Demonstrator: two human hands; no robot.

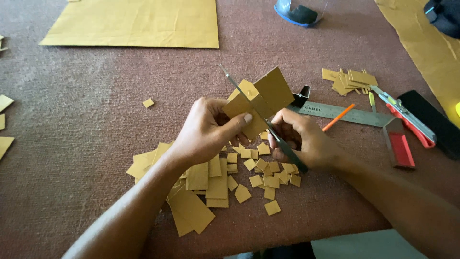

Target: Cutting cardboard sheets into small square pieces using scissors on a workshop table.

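My left hand (207, 130) holds a tan cardboard piece (261, 98) up above the table, thumb pressed on its lower part. My right hand (301, 139) grips a pair of scissors (268, 125) whose blades cut into the cardboard, the thin tip reaching up and left past it. Under both hands lies a heap of small cut cardboard squares (263, 170), with larger cardboard strips (196, 192) on the left of it.
A steel ruler (345, 112), an orange pencil (338, 117), a red-and-grey utility knife (407, 117), a red block (400, 146) and a stack of cardboard bits (350, 80) lie to the right. A big cardboard sheet (134, 24) lies at the far left.
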